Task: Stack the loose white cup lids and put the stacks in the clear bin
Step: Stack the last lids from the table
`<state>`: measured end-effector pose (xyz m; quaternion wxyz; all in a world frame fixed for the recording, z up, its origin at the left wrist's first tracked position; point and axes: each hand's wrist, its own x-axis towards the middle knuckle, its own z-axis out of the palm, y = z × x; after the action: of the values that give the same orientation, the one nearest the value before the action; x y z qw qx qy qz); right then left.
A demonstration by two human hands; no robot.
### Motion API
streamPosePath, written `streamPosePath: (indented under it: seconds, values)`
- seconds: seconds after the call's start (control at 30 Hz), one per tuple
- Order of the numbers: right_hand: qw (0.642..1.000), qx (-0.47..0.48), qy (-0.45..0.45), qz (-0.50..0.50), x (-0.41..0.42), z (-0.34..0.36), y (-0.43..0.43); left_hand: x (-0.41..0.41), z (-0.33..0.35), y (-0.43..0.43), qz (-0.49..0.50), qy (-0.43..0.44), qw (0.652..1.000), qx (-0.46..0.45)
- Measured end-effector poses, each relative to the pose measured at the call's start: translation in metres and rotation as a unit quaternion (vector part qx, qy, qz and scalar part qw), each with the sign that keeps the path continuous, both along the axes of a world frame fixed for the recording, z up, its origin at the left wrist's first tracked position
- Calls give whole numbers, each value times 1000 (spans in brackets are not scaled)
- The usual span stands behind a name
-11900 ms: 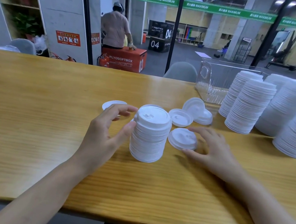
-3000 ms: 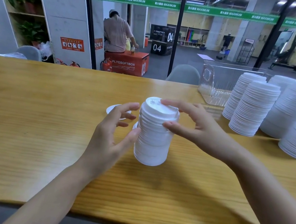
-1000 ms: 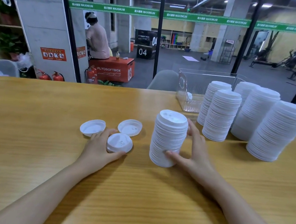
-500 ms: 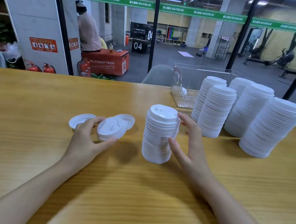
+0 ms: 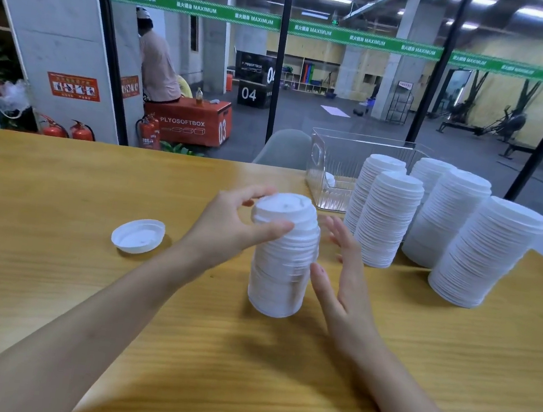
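Head view: the only view, everything below comes from it
Left hand (image 5: 226, 227): thumb in front and fingers behind, curled round the top of the stack (image 5: 280, 276), clasping its upper lids
Right hand (image 5: 343, 277): slack, fingers straight, palm facing the stack below and right of the grip; holds nothing, thumb tip seems to touch the side
Stack: upright on the table (image 5: 46, 280), directly under the grip
Loose lid (image 5: 138, 236): rim up on the table, well left of the grip
Bin (image 5: 318, 153): beyond the grip and to its right, well apart
Tall stacks (image 5: 387, 221): right of the grip, in front of the bin
Risk: only the top is clasped, so a lift could split the stack and scatter the lower lids; a sideways push could topple it; the tall stacks crowd the way to the bin
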<state>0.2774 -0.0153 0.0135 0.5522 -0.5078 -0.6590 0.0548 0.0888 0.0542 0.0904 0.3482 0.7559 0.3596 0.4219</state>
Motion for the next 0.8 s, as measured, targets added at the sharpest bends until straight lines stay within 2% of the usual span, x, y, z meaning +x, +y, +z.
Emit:
streamPosePath:
  seconds: [0.33,0.57,0.8]
  values:
    - [1000,6,-11,12,-1,7,-5,3,-1,7,-29,23,999,-40]
    - [1000,13,-5,14,-1,6,-7,8,0,8,-30,72,997,-10]
    - [1000,17,-10,13,2,6,-7,6,3,3,-26,112,991,62]
